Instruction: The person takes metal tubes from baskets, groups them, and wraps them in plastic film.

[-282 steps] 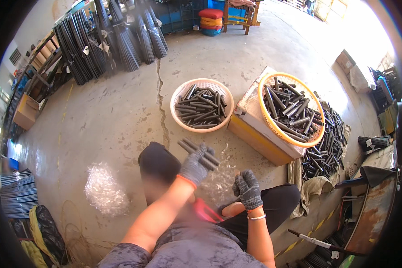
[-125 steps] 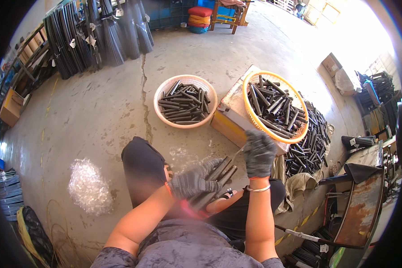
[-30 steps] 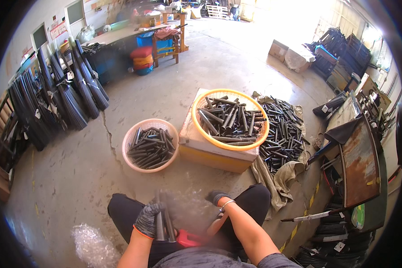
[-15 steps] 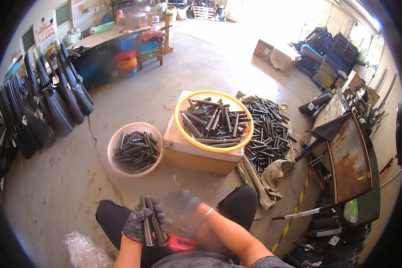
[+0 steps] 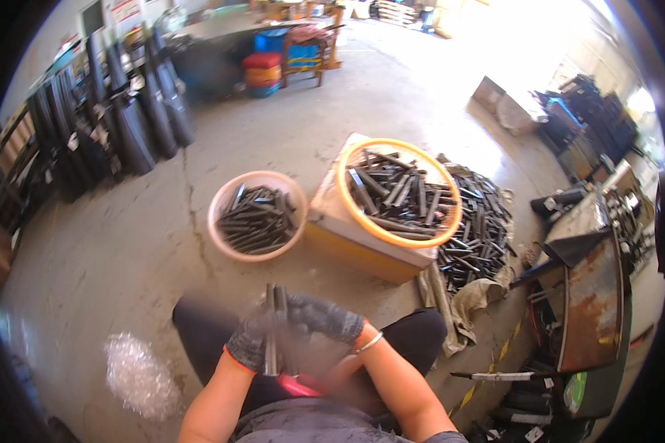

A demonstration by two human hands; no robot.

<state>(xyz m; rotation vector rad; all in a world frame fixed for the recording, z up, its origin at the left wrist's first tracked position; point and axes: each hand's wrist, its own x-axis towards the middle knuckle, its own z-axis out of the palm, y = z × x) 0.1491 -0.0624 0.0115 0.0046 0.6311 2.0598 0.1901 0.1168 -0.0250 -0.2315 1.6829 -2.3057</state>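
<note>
Both hands wear grey knit gloves with orange cuffs and meet above my lap. My left hand (image 5: pixel 250 341) is closed round a pair of short black tubes (image 5: pixel 272 325), which stand roughly upright. Against the same tubes, from the right, my right hand (image 5: pixel 325 319) presses with bent fingers; its fingertips are partly hidden and blurred. Below the hands, between my legs, lies a pinkish-red object (image 5: pixel 300 385), mostly covered. Ahead of me are a pale pink basket (image 5: pixel 216 235) of black tubes and an orange-rimmed basket (image 5: pixel 341 193) with more of them.
The orange-rimmed basket rests on a cardboard box (image 5: pixel 369 255). Beside it, many loose tubes (image 5: pixel 476 229) lie on a tan sack (image 5: pixel 451 317). Clear plastic wrap (image 5: pixel 142 376) lies at left. A rusty panel (image 5: pixel 590 310) stands at right; long black strips (image 5: pixel 137 133) lean far left.
My right hand has come left onto the tubes held by my left hand. The view has turned, so the baskets appear further right and the plastic wrap shows more fully.
</note>
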